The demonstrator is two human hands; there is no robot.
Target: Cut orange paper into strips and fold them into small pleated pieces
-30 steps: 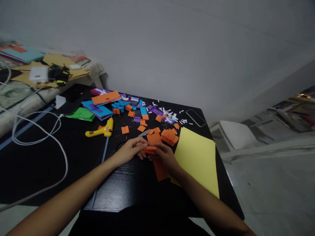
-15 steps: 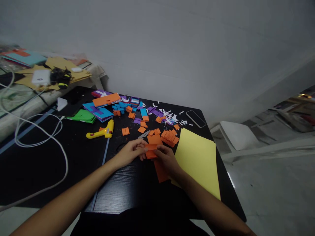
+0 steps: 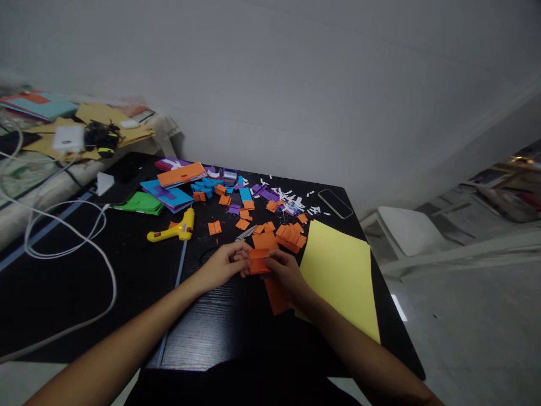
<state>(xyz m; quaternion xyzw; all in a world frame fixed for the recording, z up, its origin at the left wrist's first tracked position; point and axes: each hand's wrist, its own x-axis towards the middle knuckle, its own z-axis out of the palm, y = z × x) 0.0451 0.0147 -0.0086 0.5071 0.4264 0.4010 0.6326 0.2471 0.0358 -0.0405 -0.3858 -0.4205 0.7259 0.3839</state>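
Note:
A small folded orange paper piece (image 3: 258, 263) is held between my two hands above the black table (image 3: 224, 321). My left hand (image 3: 230, 262) pinches its left edge, and my right hand (image 3: 284, 269) grips its right edge. Beneath them lies a longer orange paper strip (image 3: 278, 298), partly covered by the right hand. Just beyond the hands rest scissors (image 3: 245, 233) and a pile of folded orange pieces (image 3: 291, 237). Yellow sheets (image 3: 340, 276) lie beside and partly under my right forearm.
A yellow glue gun (image 3: 174, 230) lies left of centre. Behind are green paper (image 3: 141, 203), blue and purple pieces, and white scraps (image 3: 291, 198). A phone (image 3: 335, 203) sits at the back right. White cable (image 3: 110, 270) loops at left; a white stool (image 3: 406, 230) stands right.
The view has shifted very slightly. Both hands keep hold of the orange piece in nearly the same place, with only small finger movement.

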